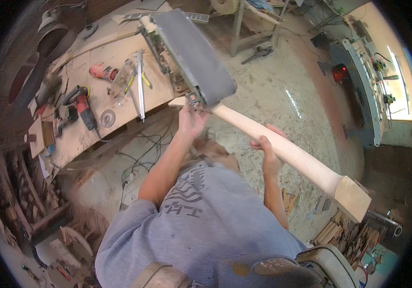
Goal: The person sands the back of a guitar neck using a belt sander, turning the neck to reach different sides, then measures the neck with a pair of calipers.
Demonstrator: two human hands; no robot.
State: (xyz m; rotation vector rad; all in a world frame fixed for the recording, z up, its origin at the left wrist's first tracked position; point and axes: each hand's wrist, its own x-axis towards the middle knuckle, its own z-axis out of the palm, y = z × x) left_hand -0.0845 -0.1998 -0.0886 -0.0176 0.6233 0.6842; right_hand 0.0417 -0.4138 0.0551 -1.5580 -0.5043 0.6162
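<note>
A long, pale, shaped length of wood [306,161] slants across in front of me, with a thick block at its right end and a thin left end. My left hand [194,121] grips it near the thin end, just below the front of a belt sander [194,55] with a wide grey belt. The wood passes under the sander's near end; I cannot tell whether they touch. My right hand [268,148] is wrapped round the middle of the wood, thumb on the near side, some fingertips showing beyond it.
On the workbench [143,48] to the left lie a red-and-black angle grinder [85,113], a red power tool [103,72], a caliper [140,86] and yellow-handled pliers [129,85]. Cables [151,149] trail over the floor. A wood scrap pile [342,233] lies at lower right; another machine [359,91] stands far right.
</note>
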